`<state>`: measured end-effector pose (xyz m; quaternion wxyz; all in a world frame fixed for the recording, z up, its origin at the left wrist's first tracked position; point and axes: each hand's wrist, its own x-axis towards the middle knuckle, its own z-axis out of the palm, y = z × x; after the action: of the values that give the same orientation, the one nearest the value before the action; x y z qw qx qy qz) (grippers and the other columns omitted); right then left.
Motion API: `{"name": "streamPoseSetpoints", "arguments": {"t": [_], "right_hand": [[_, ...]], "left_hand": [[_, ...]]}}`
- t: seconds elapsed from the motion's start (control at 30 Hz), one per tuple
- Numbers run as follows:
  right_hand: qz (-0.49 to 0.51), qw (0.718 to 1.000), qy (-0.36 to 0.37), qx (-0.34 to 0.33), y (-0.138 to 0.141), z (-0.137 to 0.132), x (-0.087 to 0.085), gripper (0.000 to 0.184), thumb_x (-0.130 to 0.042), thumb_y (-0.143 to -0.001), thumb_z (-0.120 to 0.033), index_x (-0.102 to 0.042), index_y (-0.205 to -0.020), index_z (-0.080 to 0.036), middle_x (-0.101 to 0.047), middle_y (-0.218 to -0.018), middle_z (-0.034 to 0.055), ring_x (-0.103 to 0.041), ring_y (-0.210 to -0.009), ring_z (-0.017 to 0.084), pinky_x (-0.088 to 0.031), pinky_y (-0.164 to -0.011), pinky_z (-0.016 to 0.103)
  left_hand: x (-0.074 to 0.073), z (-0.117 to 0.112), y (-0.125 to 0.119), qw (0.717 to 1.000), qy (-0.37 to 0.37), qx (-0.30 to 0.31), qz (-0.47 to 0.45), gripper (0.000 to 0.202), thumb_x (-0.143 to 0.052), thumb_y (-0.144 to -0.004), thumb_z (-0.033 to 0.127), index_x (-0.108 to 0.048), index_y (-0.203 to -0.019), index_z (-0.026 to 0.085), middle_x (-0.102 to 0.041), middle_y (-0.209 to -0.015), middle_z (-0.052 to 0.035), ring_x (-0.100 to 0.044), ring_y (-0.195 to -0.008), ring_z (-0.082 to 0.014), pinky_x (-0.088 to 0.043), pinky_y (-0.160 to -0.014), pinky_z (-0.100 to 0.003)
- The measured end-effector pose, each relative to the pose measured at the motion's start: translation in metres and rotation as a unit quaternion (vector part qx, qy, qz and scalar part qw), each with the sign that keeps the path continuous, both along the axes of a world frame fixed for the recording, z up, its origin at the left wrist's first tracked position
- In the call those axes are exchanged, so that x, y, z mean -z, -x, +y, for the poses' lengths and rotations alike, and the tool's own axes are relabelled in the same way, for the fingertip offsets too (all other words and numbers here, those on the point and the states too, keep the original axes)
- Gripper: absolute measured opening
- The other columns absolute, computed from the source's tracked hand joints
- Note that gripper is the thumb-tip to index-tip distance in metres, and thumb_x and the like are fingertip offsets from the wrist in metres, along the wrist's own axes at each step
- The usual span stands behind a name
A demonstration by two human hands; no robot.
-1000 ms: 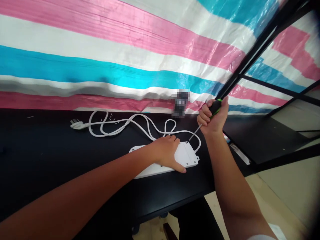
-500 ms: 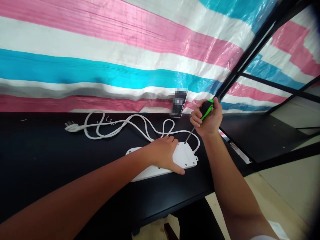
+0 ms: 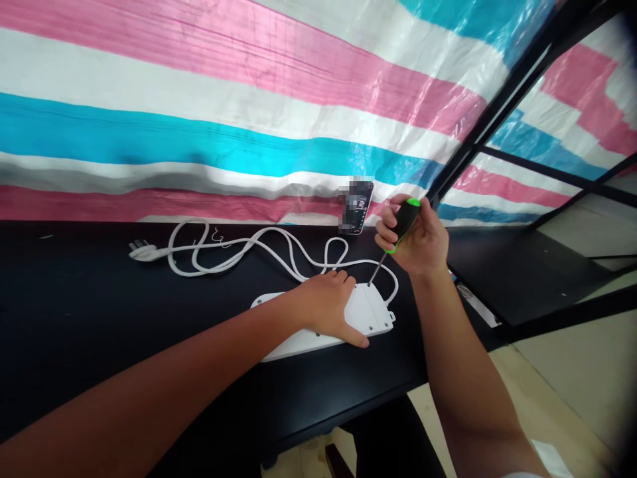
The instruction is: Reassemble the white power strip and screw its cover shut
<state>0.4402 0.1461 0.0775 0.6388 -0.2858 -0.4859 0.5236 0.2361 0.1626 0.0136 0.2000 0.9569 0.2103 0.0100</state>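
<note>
A white power strip [image 3: 365, 309] lies underside up on the black table, with screw holes showing along its edges. My left hand [image 3: 328, 305] grips across its middle, fingers over the far edge and thumb along the near one. The screwdriver [image 3: 407, 222], black and green with a thin metal shaft, is held in my right hand [image 3: 418, 242]. Its tip stands in a hole near the strip's far right corner, the shaft leaning to the right. From that end of the strip runs a white cord [image 3: 269, 232]. My left hand and forearm hide the strip's middle.
At the cord's far end, the plug [image 3: 142, 251] rests on the left of the black table [image 3: 89, 312]. A dark printed card [image 3: 361, 206], partly blurred, leans against the striped sheet [image 3: 223, 153] behind. Black frame bars [image 3: 532, 166] stand at the right.
My right hand has turned the screwdriver's handle and its fingers have shifted around it. The tip stays in the same hole, and my left hand and the power strip hold still.
</note>
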Motion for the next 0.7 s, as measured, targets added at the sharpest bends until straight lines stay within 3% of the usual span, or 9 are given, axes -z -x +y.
{"name": "streamPoseSetpoints", "arguments": {"t": [0.1, 0.17, 0.27, 0.37, 0.43, 0.5, 0.57, 0.63, 0.7], "right_hand": [[-0.014, 1.0, -0.02, 0.004, -0.0017, -0.0012, 0.0032, 0.042, -0.088, -0.074, -0.05, -0.058, -0.089, -0.025, -0.062, -0.084, -0.0026, -0.055, -0.059, 0.01, -0.042, -0.046, 0.022], [-0.012, 0.999, -0.031, -0.011, -0.0035, -0.0024, 0.0033, 0.044, -0.09, -0.071, -0.047, -0.057, -0.091, -0.026, -0.056, -0.074, -0.0066, -0.044, -0.048, 0.006, -0.034, -0.041, 0.019], [-0.001, 0.999, -0.013, -0.029, -0.0041, -0.003, -0.0001, 0.041, -0.08, -0.081, -0.058, -0.06, -0.098, -0.027, -0.043, -0.063, -0.0092, -0.033, -0.041, 0.006, -0.03, -0.038, 0.021], [-0.008, 1.0, -0.007, -0.017, -0.002, -0.0024, -0.0021, 0.038, -0.073, -0.086, -0.062, -0.06, -0.094, -0.027, -0.051, -0.068, -0.0054, -0.046, -0.048, 0.01, -0.039, -0.043, 0.025], [-0.023, 0.999, -0.026, -0.012, -0.0016, -0.0028, -0.0008, 0.04, -0.08, -0.081, -0.058, -0.057, -0.088, -0.026, -0.059, -0.078, -0.0036, -0.053, -0.054, 0.011, -0.043, -0.047, 0.026], [-0.033, 0.998, -0.046, -0.023, -0.0033, -0.0042, 0.0013, 0.043, -0.088, -0.074, -0.052, -0.055, -0.087, -0.027, -0.061, -0.08, -0.0047, -0.051, -0.051, 0.009, -0.04, -0.044, 0.023], [-0.031, 0.997, -0.053, -0.048, -0.0061, -0.0057, 0.0019, 0.043, -0.09, -0.073, -0.048, -0.056, -0.09, -0.028, -0.054, -0.07, -0.0086, -0.037, -0.041, 0.005, -0.031, -0.039, 0.02], [-0.021, 0.997, -0.041, -0.069, -0.0081, -0.0065, 0.0004, 0.042, -0.086, -0.076, -0.055, -0.058, -0.094, -0.028, -0.043, -0.06, -0.0111, -0.027, -0.038, 0.005, -0.026, -0.036, 0.02], [-0.014, 0.997, -0.024, -0.072, -0.0079, -0.0063, -0.002, 0.042, -0.079, -0.081, -0.063, -0.06, -0.095, -0.028, -0.039, -0.06, -0.0099, -0.03, -0.04, 0.007, -0.028, -0.037, 0.022]], "left_hand": [[0.0008, 0.0004, -0.0001, 1.0, -0.001, 0.002, -0.002, 0.104, -0.069, -0.063, 0.089, -0.056, -0.134, 0.015, -0.061, -0.134, -0.0185, -0.059, -0.122, -0.0377, -0.051, -0.106, -0.047], [0.0011, 0.0005, -0.0001, 1.0, -0.006, 0.004, -0.006, 0.102, -0.069, -0.063, 0.089, -0.057, -0.132, 0.015, -0.062, -0.131, -0.0182, -0.06, -0.121, -0.0376, -0.051, -0.105, -0.047], [0.0015, 0.0006, -0.0002, 1.0, -0.009, 0.005, -0.008, 0.099, -0.069, -0.063, 0.09, -0.059, -0.127, 0.015, -0.063, -0.129, -0.0178, -0.06, -0.12, -0.038, -0.052, -0.103, -0.046], [0.0024, 0.0009, -0.0004, 1.0, -0.007, 0.004, -0.007, 0.098, -0.069, -0.063, 0.09, -0.059, -0.125, 0.015, -0.063, -0.129, -0.0178, -0.06, -0.12, -0.0382, -0.052, -0.101, -0.046], [0.003, 0.0013, -0.0005, 1.0, -0.007, 0.003, -0.009, 0.099, -0.069, -0.062, 0.09, -0.059, -0.126, 0.015, -0.063, -0.128, -0.0177, -0.061, -0.119, -0.0379, -0.053, -0.101, -0.047], [0.0032, 0.0016, -0.0005, 1.0, -0.005, 0.004, -0.01, 0.1, -0.07, -0.062, 0.09, -0.059, -0.127, 0.015, -0.063, -0.128, -0.0178, -0.061, -0.119, -0.0377, -0.052, -0.102, -0.047], [0.0026, 0.0014, -0.0004, 1.0, -0.002, 0.005, -0.008, 0.101, -0.07, -0.063, 0.089, -0.058, -0.13, 0.014, -0.062, -0.13, -0.0182, -0.06, -0.12, -0.0378, -0.051, -0.104, -0.048], [0.0013, 0.001, 0.0, 1.0, 0.0, 0.004, -0.005, 0.103, -0.07, -0.064, 0.088, -0.057, -0.133, 0.013, -0.062, -0.132, -0.0186, -0.06, -0.121, -0.0379, -0.051, -0.105, -0.048], [-0.0003, 0.0005, 0.0003, 1.0, 0.001, 0.003, -0.001, 0.103, -0.07, -0.064, 0.088, -0.057, -0.133, 0.012, -0.061, -0.133, -0.0189, -0.059, -0.121, -0.0381, -0.051, -0.105, -0.048]]}}
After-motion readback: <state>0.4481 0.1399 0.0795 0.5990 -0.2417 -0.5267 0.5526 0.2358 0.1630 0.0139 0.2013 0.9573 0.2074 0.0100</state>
